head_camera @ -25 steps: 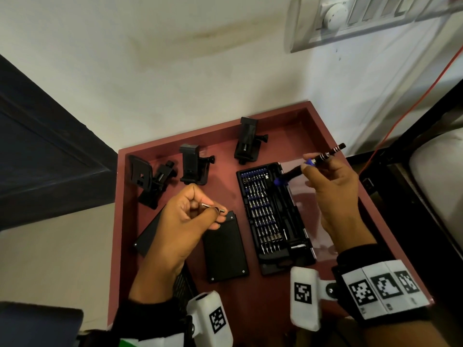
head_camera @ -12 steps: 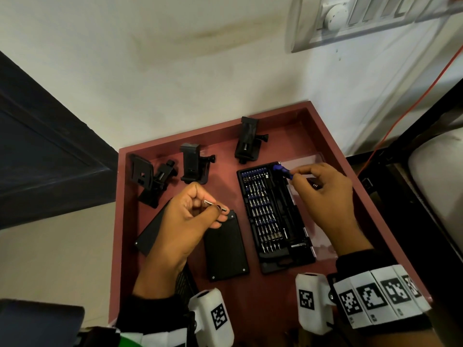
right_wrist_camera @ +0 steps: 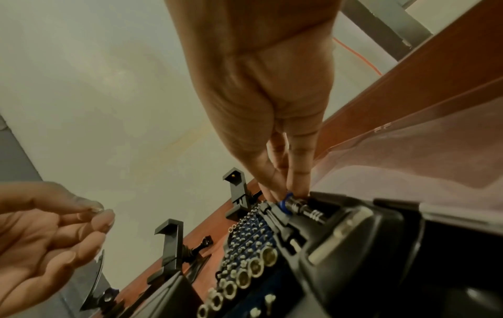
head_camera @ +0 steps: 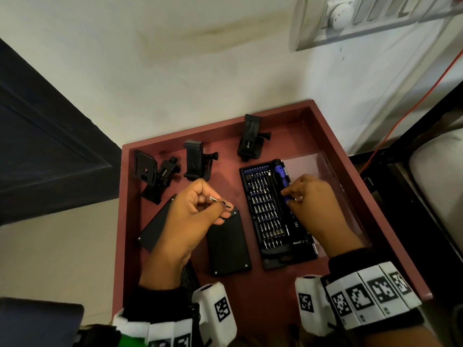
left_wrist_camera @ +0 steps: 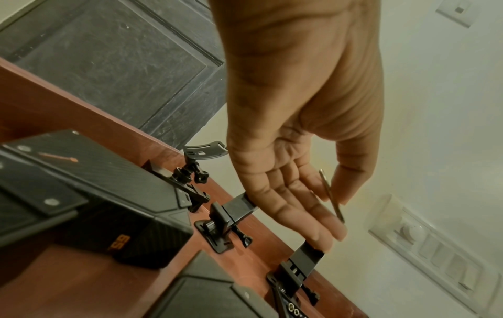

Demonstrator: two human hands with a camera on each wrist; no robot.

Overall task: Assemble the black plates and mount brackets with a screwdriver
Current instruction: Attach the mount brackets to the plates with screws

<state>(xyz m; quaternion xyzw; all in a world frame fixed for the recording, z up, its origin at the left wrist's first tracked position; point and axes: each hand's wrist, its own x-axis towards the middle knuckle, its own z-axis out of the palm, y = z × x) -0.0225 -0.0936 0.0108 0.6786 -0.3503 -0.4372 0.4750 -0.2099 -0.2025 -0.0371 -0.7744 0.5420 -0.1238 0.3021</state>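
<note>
A dark door point(head_camera: 50, 151) is standing at far left, beside the red tray point(head_camera: 270, 284) set against the wall. Along the tray's far edge three brackets are sitting apart: a tilted one point(head_camera: 155, 176) at left, an upright one point(head_camera: 196, 162) in the middle, another point(head_camera: 251, 139) further right. Below them two plates are lying flat; the left plate point(head_camera: 155, 229) is partly hidden under the left forearm, and the middle plate point(head_camera: 229, 244) is lying just left of the bit case.

The left hand point(head_camera: 198, 211) is hovering over the middle plate's far corner, thumb and curled fingers pinching a thin metal bit point(left_wrist_camera: 332, 195); the left wrist view is showing the bit standing between thumb and fingertips.

The open bit case point(head_camera: 273, 216) is lying right of centre, rows of bits filling it, its clear lid point(head_camera: 325, 171) folded out to the right. The right hand point(head_camera: 313, 204) is reaching over the case's right side, covering part of it, fingertips point(right_wrist_camera: 298, 182) closing on the blue-and-black screwdriver point(head_camera: 281, 175) that is lying in its slot along the case's far right edge.

A switch panel point(head_camera: 370, 16) is hanging on the wall at upper right, and an orange cable point(head_camera: 413, 101) is running down beside it
</note>
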